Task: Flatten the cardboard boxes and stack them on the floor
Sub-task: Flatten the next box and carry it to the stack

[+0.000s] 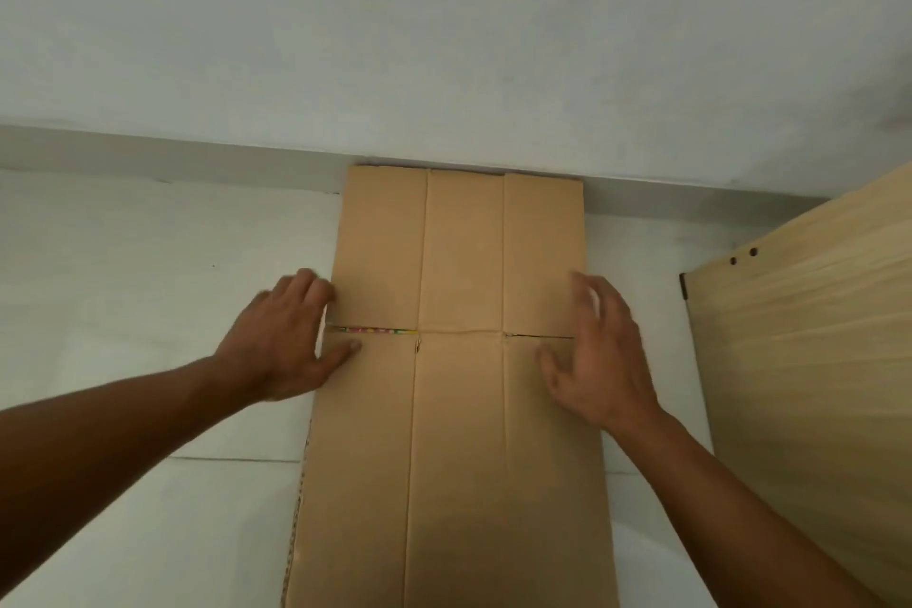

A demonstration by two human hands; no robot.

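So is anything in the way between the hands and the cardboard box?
Nothing visible. The left hand touches the cardboard box at its left edge; the right hand is over its right edge.

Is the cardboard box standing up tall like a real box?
No, the cardboard lies flat on the floor, with its far end up against the wall.
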